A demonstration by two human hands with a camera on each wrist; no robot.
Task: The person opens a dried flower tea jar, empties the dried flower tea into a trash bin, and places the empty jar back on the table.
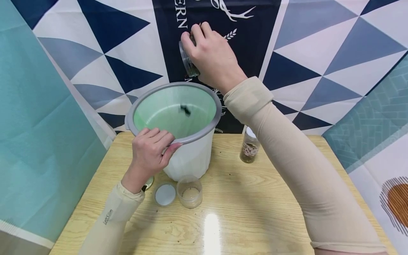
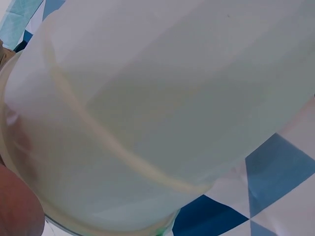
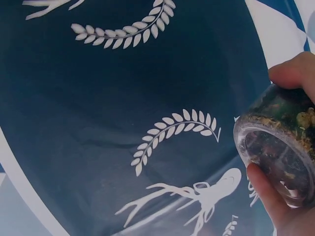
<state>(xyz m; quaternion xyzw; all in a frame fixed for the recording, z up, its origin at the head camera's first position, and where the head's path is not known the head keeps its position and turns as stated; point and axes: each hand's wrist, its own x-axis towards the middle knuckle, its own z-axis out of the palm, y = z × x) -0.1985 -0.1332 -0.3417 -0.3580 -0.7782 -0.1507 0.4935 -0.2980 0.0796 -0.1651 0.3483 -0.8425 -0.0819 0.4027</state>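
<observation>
A white bucket (image 1: 194, 159) with a grey rim and pale green inside stands on the wooden table, tilted towards me. My left hand (image 1: 151, 147) grips its near left rim, thumb along the outside. Above the bucket, my right hand (image 1: 213, 53) holds a clear jar (image 1: 188, 62) on its side, its mouth end facing left. In the right wrist view, dried brown and green bits cling inside that jar (image 3: 280, 128). A blurred dark clump (image 1: 185, 110) shows against the bucket's inside. Most of the left wrist view is the bucket's outer wall (image 2: 162, 98).
An open clear tub (image 1: 190, 193) and a flat white lid (image 1: 165, 194) lie in front of the bucket. Another round lid (image 1: 149, 182) is half hidden by the left wrist. A white-capped jar (image 1: 249, 147) stands right of the bucket. Patterned cloth (image 1: 306, 71) hangs behind the table.
</observation>
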